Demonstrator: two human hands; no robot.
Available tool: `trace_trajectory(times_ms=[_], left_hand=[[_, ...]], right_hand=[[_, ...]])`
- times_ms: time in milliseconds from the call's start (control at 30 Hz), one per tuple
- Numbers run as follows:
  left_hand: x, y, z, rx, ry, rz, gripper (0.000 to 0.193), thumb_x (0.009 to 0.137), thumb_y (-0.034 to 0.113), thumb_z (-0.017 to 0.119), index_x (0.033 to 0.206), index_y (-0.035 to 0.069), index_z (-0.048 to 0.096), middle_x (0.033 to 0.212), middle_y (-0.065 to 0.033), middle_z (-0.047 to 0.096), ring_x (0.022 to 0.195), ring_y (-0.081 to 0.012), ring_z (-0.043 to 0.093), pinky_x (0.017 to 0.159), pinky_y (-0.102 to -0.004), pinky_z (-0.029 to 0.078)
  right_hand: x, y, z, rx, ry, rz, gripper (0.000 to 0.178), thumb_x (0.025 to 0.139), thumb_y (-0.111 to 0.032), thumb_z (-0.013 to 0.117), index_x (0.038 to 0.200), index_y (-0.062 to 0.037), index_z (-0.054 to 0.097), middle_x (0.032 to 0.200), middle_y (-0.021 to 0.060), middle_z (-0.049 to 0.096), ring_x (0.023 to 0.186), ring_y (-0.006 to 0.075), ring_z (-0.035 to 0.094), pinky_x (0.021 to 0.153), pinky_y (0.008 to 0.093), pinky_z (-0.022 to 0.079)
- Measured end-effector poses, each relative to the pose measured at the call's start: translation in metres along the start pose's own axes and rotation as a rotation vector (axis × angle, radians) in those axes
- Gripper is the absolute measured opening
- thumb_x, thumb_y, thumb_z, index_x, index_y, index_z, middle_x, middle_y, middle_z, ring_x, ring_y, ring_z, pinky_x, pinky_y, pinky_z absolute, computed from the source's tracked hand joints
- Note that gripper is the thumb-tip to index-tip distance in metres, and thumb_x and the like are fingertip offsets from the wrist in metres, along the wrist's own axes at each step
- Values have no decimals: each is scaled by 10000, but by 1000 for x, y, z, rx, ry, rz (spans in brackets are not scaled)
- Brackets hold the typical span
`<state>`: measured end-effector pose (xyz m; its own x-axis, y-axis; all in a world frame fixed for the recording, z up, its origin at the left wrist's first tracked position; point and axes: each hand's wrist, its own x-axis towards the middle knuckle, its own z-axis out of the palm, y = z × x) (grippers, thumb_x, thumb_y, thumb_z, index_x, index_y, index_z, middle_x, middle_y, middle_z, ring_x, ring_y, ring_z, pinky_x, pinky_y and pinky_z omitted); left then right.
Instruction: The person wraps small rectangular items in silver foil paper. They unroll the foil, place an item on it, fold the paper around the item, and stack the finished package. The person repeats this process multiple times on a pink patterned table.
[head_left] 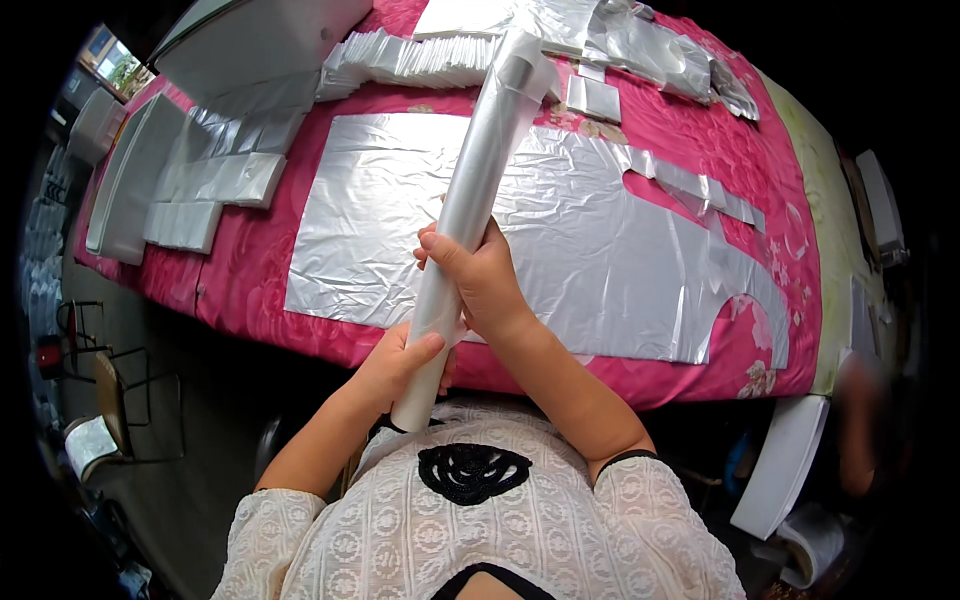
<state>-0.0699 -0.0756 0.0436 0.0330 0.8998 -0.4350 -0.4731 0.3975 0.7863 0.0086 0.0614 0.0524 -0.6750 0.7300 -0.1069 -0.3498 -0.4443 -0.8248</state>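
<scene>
A long roll of translucent whitish plastic film (482,150) slants across the middle, its far end over the table and its near end by my waist. My left hand (402,362) is closed around the lower part of the roll. Farther up, my right hand (476,268) wraps the middle, thumb on top. Beneath the roll, a silvery plastic sheet shaped like an apron (610,270) lies spread flat, with cut-out curves and strap-like strips on its right side. Its surface is wrinkled, and the roll and my hands hide part of it.
A pink flowered cloth (245,255) covers the table. Folded plastic packets (185,226) lie at left beside a white bin (130,185). A row of folded pieces (410,60) and more silvery sheets (660,60) lie at the back. A chair (112,400) stands lower left.
</scene>
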Motion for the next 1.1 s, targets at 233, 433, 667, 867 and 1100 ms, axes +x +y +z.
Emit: trace_trajectory(times_ms=[233, 433, 667, 867, 1100], left_hand=[[8, -12, -10, 238, 161, 111, 519, 848, 439, 572, 1130, 11, 488, 837, -57, 583, 714, -125, 571, 640, -261, 478], [-4, -28, -19, 434, 261, 3, 319, 869, 247, 585, 1065, 1, 531, 825, -53, 593, 687, -110, 577, 596, -252, 487], [-36, -34, -20, 528, 416, -105, 308, 799, 171, 671, 1017, -16, 562, 765, -48, 603, 637, -101, 578, 579, -249, 488], [-40, -32, -18, 516, 399, -147, 288, 794, 160, 672, 994, -18, 563, 755, -47, 601, 619, -100, 575, 571, -248, 487], [-41, -29, -20, 503, 385, -184, 297, 795, 159, 671, 1003, -19, 556, 769, -49, 600, 630, -105, 576, 578, -255, 488]], right_hand=[[-9, 21, -13, -156, 36, -15, 628, 760, -138, 695, 1224, 53, 318, 938, 123, 562, 844, 184, 590, 770, 308, 487], [12, 14, -42, 86, 156, 46, 397, 748, -129, 698, 1050, 11, 481, 981, 95, 572, 894, 148, 542, 821, 278, 430], [43, -42, -100, -349, 350, 122, 587, 741, -208, 728, 1208, -5, 438, 968, 65, 574, 814, 103, 533, 665, 224, 422], [50, -33, -121, -399, 182, 131, 536, 740, -183, 733, 1176, 1, 482, 828, 45, 632, 678, 97, 548, 599, 225, 421], [46, -32, -123, -382, 201, 104, 499, 737, -138, 731, 1155, 8, 500, 815, 46, 645, 655, 79, 556, 575, 201, 421]])
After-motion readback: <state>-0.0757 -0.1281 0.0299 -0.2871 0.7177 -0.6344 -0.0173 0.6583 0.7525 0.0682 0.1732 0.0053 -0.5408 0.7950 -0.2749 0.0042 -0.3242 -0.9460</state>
